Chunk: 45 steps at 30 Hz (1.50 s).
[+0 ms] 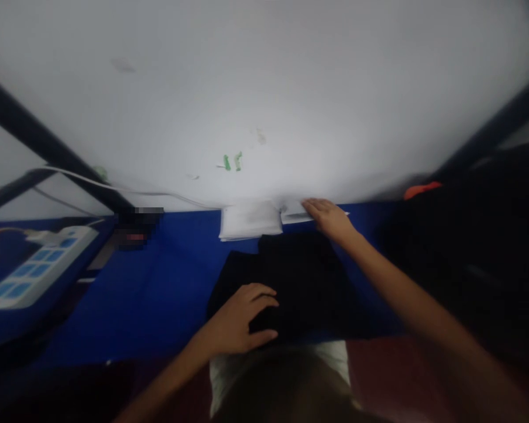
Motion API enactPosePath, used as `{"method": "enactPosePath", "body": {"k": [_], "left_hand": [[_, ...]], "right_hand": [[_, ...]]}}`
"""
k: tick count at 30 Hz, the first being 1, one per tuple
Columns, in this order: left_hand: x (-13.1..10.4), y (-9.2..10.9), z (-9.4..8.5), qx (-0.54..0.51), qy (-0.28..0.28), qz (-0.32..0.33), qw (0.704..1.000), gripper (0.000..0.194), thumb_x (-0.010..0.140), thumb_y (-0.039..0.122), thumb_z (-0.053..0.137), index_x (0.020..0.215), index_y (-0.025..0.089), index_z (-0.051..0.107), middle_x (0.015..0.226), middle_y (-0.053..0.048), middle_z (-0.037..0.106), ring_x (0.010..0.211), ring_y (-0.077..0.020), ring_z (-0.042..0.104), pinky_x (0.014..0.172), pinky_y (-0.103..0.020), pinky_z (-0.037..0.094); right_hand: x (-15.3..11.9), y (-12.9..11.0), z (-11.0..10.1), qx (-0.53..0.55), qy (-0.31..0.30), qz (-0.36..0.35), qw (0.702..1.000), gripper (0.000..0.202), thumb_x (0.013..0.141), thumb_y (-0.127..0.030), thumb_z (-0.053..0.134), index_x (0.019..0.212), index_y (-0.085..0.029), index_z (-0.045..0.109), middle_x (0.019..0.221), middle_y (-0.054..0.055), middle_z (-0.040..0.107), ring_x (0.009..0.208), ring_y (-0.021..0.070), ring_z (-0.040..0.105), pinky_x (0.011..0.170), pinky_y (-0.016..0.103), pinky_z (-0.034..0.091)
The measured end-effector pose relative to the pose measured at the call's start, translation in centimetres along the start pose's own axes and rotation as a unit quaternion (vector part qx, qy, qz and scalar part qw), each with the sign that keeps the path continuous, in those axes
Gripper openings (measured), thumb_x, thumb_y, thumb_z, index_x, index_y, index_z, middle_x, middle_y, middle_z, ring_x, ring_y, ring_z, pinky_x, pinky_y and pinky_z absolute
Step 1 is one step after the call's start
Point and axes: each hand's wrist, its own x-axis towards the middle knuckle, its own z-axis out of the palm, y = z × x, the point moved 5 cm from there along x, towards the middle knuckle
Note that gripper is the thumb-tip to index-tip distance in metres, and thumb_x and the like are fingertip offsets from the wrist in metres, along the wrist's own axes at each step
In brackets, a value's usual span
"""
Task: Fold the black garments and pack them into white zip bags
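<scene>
A black cloth [300,282] lies spread on the blue surface [158,282] in front of me. My left hand [247,317] rests on its near left part, fingers apart and holding nothing. Farther off, my right hand [328,218] reaches past the cloth's far right corner and lies flat on a white paper-like item [294,212] against the wall; its fingers are stretched out. Just left of that item is a white stack [250,220], which neither hand touches.
On the left lie a white power strip [39,267] with a plug in it and a dark blurred object [134,226]. A white cable [150,192] runs along the wall. Dark bars slant at both sides. A large black mass [471,252] and an orange item [422,190] are at right.
</scene>
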Motion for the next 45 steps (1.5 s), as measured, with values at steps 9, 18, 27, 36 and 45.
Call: {"method": "enactPosePath", "body": {"k": [9,18,27,36,45], "left_hand": [[-0.8,-1.2,2.4,0.143,-0.085,0.006,0.986,0.102,0.067,0.057,0.076,0.15,0.025,0.027,0.16,-0.011,0.02,0.145,-0.035,0.019,0.116,-0.054,0.016],[-0.7,-1.0,2.5,0.155,-0.105,0.023,0.982,0.102,0.064,0.037,0.074,0.151,0.022,0.025,0.16,-0.014,0.016,0.146,-0.0354,0.016,0.116,-0.055,0.016],[-3.0,0.0,-1.4,0.09,0.05,0.024,0.994,0.035,0.079,0.016,0.057,0.114,0.021,0.056,0.121,-0.01,0.063,0.113,-0.0239,0.058,0.096,-0.04,0.047],[-3.6,-0.6,-4.0,0.081,0.183,0.008,0.98,0.011,0.092,0.019,0.051,0.1,0.02,0.058,0.092,-0.004,0.068,0.084,-0.0166,0.065,0.077,-0.028,0.05],[-4.9,-2.0,-4.0,0.007,0.1,-0.034,0.994,0.01,0.09,0.022,0.057,0.098,0.023,0.062,0.091,-0.003,0.067,0.083,-0.016,0.063,0.074,-0.026,0.049]], "right_hand": [[-1.3,4.9,9.2,0.084,-0.181,0.03,0.979,0.069,0.093,-0.05,0.044,0.15,-0.013,0.031,0.154,0.017,0.031,0.141,0.0326,0.032,0.114,0.046,0.03],[-1.6,4.7,9.8,0.121,-0.218,0.095,0.964,0.067,0.096,-0.06,0.023,0.152,-0.023,0.027,0.159,0.01,0.021,0.146,0.0298,0.018,0.116,0.053,0.02],[-4.7,-6.6,-0.7,0.247,-0.067,-0.008,0.967,0.058,0.093,-0.05,0.05,0.14,-0.016,0.043,0.137,0.018,0.055,0.128,0.0292,0.05,0.105,0.05,0.042],[-12.3,-15.3,-3.7,0.207,-0.075,0.028,0.975,0.062,0.079,-0.012,0.054,0.14,-0.008,0.041,0.132,0.02,0.057,0.118,0.0309,0.056,0.098,0.047,0.049],[-18.3,-6.6,-5.8,0.286,-0.08,0.149,0.943,0.037,0.084,-0.013,0.048,0.115,-0.027,0.061,0.11,0.007,0.07,0.099,0.0261,0.067,0.084,0.043,0.056]]}}
